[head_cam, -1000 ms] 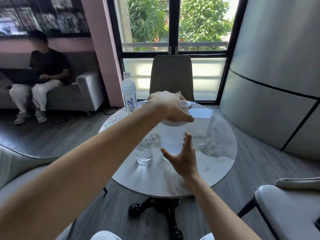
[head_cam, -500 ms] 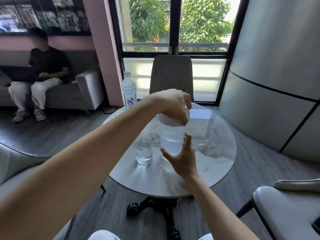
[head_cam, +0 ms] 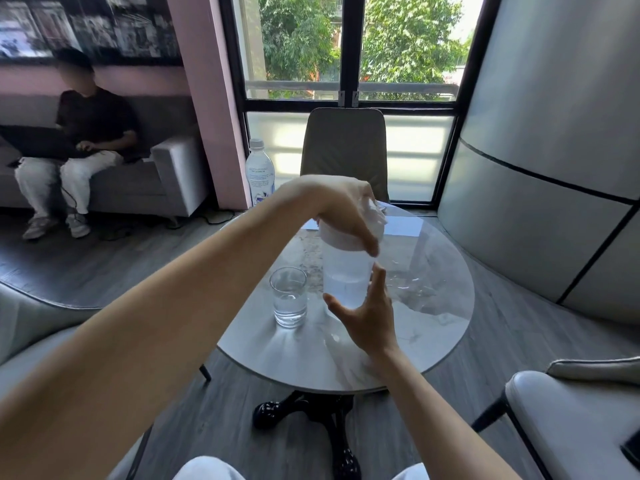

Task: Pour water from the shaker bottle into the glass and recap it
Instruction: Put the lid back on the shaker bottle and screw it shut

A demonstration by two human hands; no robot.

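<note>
A frosted shaker bottle [head_cam: 346, 271] stands upright on the round marble table [head_cam: 433, 327], partly filled with water. Its white lid [head_cam: 341, 237] sits on top, and my left hand [head_cam: 341, 209] grips that lid from above. My right hand [head_cam: 367, 313] wraps the lower body of the bottle from the near side, thumb to the left, fingers to the right. A clear glass [head_cam: 289, 296] with water in its lower half stands just left of the bottle, touching neither hand.
A plastic water bottle [head_cam: 259, 171] stands at the table's far left edge. A sheet of paper [head_cam: 403, 226] lies at the far side. A beige chair [head_cam: 346, 150] faces me; white armchairs flank me. A person sits on a sofa [head_cam: 166, 174] at left.
My left hand has turned on the lid, fingers swinging round to the right side. The right hand and the glass stay where they were.
</note>
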